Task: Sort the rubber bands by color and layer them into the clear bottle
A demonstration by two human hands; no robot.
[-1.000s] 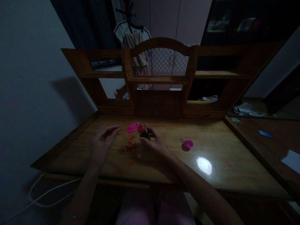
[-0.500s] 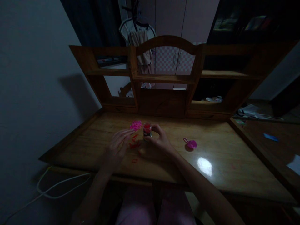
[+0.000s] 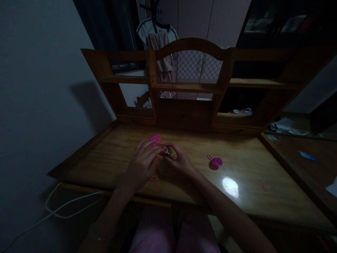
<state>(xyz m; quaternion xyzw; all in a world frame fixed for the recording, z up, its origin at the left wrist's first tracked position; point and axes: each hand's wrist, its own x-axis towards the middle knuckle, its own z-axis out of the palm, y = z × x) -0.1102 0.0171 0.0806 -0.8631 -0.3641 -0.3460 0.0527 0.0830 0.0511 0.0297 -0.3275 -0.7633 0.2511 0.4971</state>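
Note:
A small clear jar (image 3: 169, 152) with red stuff inside leans over to the left, its red end against my left fingers. My right hand (image 3: 180, 160) is closed around its base end. My left hand (image 3: 144, 160) curls its fingers over the red end; its thumb and fingertips are partly hidden. Just beyond the left fingers lies a pile of small pink bands (image 3: 156, 139). One orange-red band (image 3: 152, 179) shows on the tabletop below the left hand. Other red pieces there are covered by the hand.
A pink cup-like piece with a loop (image 3: 217, 162) lies right of my hands on the wooden desk (image 3: 250, 172). A wooden shelf unit (image 3: 184, 114) rises along the back edge. A white cable (image 3: 71, 203) hangs at the left front.
The jar has tipped from upright toward the left. My left hand has moved right, from above the loose red pieces onto the jar's red end. The right hand keeps its hold.

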